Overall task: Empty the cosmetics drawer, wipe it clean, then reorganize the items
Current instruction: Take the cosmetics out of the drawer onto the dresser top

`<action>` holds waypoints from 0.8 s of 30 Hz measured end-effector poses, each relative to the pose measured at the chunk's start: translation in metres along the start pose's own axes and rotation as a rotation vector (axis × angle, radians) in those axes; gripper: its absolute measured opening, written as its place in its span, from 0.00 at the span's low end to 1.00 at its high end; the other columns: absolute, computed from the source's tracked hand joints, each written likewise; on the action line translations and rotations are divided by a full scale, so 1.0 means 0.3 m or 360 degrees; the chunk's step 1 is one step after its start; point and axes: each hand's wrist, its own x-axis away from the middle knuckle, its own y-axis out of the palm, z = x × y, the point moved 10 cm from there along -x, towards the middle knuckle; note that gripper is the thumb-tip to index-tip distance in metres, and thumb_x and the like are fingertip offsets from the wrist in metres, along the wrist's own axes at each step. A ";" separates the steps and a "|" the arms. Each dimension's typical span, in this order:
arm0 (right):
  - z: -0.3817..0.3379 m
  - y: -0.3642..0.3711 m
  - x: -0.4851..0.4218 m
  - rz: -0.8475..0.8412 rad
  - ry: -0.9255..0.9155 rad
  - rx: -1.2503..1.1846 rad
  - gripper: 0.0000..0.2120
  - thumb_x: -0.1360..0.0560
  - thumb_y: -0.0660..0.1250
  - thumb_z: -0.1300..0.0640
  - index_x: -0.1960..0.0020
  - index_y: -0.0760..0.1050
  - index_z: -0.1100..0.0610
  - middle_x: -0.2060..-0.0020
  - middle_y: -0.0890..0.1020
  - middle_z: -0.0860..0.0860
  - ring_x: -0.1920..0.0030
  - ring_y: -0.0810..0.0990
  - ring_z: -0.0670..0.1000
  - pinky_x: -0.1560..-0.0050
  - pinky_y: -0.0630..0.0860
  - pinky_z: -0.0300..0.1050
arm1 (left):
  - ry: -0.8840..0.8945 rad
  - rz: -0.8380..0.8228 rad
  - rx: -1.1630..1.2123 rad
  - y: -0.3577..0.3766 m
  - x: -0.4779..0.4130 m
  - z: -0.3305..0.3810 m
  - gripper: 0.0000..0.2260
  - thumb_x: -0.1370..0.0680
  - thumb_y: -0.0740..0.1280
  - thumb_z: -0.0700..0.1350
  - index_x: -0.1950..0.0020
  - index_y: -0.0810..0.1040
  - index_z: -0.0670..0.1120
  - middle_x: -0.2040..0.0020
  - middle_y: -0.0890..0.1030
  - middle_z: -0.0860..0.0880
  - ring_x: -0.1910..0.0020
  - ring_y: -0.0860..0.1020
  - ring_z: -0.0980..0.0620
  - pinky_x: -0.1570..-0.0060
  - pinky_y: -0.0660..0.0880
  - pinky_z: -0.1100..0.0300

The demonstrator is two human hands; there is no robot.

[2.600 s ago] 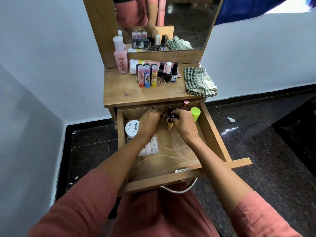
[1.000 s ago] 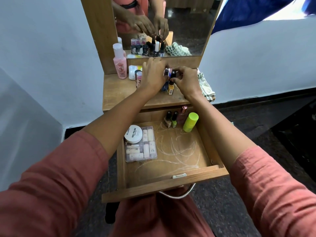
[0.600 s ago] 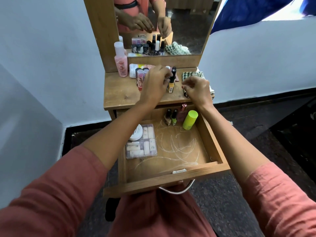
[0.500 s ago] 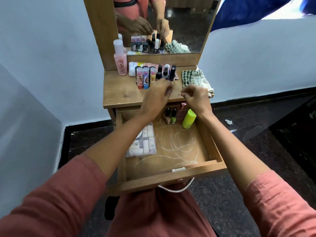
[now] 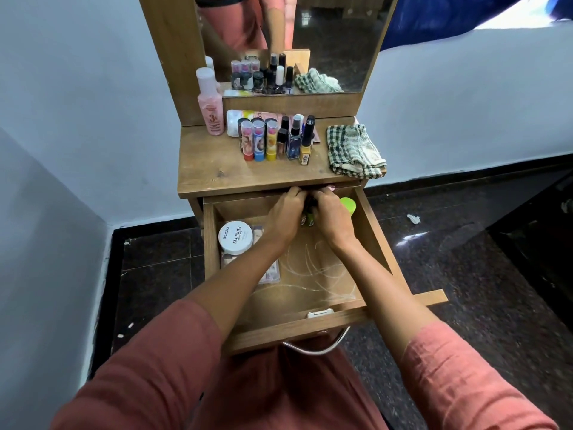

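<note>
Your open way in is the middle and front of the drawer (image 5: 376,243), where the floor lies bare. A white jar (image 5: 235,238) and a clear box (image 5: 269,274) fill the left side. At the back, the tabletop (image 5: 217,169) overhangs the small bottles (image 5: 308,219) and a green bottle (image 5: 348,204) near the right wall.

Both forearms reach forward; the left hand (image 5: 286,212) and right hand (image 5: 332,216) sit knuckles-up, nearly touching, at the drawer's (image 5: 373,234) far edge, fingers curled under, possibly gripping something.
</note>
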 end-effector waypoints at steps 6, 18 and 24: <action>0.008 0.000 -0.007 0.0041 0.0032 0.0098 0.14 0.26 0.57 0.66 0.42 0.74 0.61 0.45 0.78 0.58 0.43 0.75 0.60 0.49 0.73 0.54 | -0.0097 0.0037 0.0092 -0.003 0.005 -0.023 0.13 0.23 0.61 0.35 0.39 0.73 0.41 0.41 0.75 0.40 0.44 0.77 0.40 0.46 0.75 0.46; -0.011 -0.136 0.039 0.0272 -0.0036 -0.0333 0.12 0.28 0.65 0.66 0.46 0.79 0.63 0.48 0.82 0.58 0.47 0.79 0.57 0.44 0.75 0.47 | -0.0043 0.0186 0.0347 -0.140 0.047 0.026 0.12 0.26 0.64 0.33 0.45 0.79 0.41 0.48 0.80 0.42 0.51 0.80 0.47 0.52 0.76 0.56; -0.055 -0.312 0.034 0.0481 -0.0139 -0.0418 0.12 0.28 0.66 0.67 0.45 0.78 0.66 0.50 0.82 0.61 0.50 0.80 0.57 0.48 0.72 0.37 | 0.0149 0.0308 0.0383 -0.303 0.017 0.135 0.11 0.26 0.65 0.32 0.45 0.79 0.39 0.47 0.80 0.41 0.52 0.80 0.49 0.54 0.74 0.65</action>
